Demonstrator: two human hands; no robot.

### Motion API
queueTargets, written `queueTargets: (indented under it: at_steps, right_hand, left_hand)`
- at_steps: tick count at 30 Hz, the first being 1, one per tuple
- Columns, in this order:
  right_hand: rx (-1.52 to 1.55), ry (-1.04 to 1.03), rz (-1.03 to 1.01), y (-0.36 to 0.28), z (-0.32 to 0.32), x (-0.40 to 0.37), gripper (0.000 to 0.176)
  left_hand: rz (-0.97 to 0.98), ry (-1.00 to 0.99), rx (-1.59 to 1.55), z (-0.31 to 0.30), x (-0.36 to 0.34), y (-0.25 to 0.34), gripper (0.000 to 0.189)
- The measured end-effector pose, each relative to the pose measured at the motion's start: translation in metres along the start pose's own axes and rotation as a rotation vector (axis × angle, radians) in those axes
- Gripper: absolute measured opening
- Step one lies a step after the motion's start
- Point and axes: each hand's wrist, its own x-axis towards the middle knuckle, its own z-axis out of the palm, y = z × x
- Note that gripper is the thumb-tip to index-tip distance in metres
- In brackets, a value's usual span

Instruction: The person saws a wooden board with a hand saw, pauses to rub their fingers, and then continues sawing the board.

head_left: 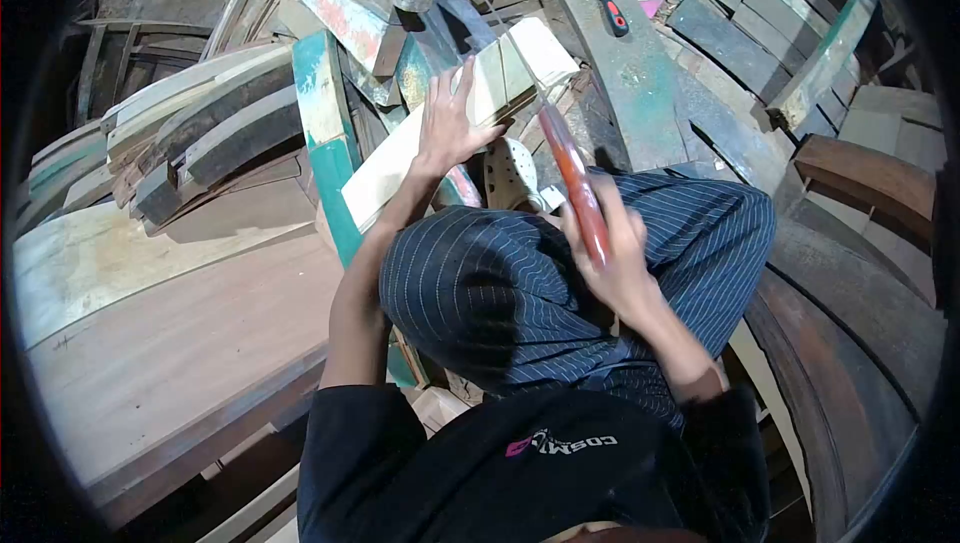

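Note:
My left hand [449, 126] lies on a pale wooden board [395, 165], its fingers stretched out and the thumb apart. The board runs slantwise in front of my knees, resting among other timber. In my right hand [617, 243] is the reddish-orange handle of a handsaw [570, 165], slightly blurred. Its thin blade, seen nearly edge-on, crosses the board's far end and points away to the upper left. A dark line runs across the board between my left hand and the blade.
Piled boards [215, 133] lie to the left, with a green-and-white painted plank [333, 158] beside the pale board. A tool with a red-and-black handle [612, 15] rests on a grey plank [640, 93]. Beneath the pale board shows a light perforated shoe [512, 175].

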Motion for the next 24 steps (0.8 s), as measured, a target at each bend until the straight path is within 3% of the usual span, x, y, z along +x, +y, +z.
queueTargets:
  at_steps: [3, 4, 7, 9, 11, 14, 18, 19, 24]
  right_hand:
    - [0.045, -0.007, 0.173, 0.009, 0.019, 0.054, 0.029]
    - [0.043, 0.065, 0.117, 0.010, 0.018, 0.052, 0.021]
    - [0.006, 0.097, -0.005, 0.018, 0.009, -0.011, 0.022]
    - [-0.307, -0.043, -0.131, -0.003, -0.015, -0.064, 0.024]
    - [-0.251, -0.043, -0.055, -0.012, -0.033, -0.129, 0.024]
    - [-0.224, -0.126, -0.115, -0.006, -0.066, -0.160, 0.029]
    - [-0.170, -0.131, -0.090, -0.009, -0.065, -0.131, 0.025]
    - [-0.137, -0.136, -0.077, -0.006, -0.062, -0.121, 0.024]
    - [-0.064, -0.140, -0.103, -0.009, -0.021, -0.078, 0.029]
  left_hand:
    - [-0.003, -0.016, 0.020, 0.000, 0.002, 0.002, 0.117]
    - [-0.003, -0.029, 0.027, 0.000, 0.002, 0.002, 0.117]
    - [-0.019, -0.004, 0.025, 0.000, 0.002, 0.000, 0.118]
    - [-0.038, 0.027, 0.010, 0.002, -0.003, -0.002, 0.118]
    - [-0.041, 0.022, 0.012, 0.004, -0.004, -0.004, 0.118]
    - [-0.031, 0.030, -0.007, 0.004, -0.001, -0.002, 0.117]
    - [0.035, 0.111, -0.083, 0.010, -0.002, -0.007, 0.116]
    - [-0.041, 0.043, -0.091, 0.001, -0.002, 0.001, 0.113]
    - [0.006, 0.104, -0.095, 0.002, -0.004, 0.000, 0.104]
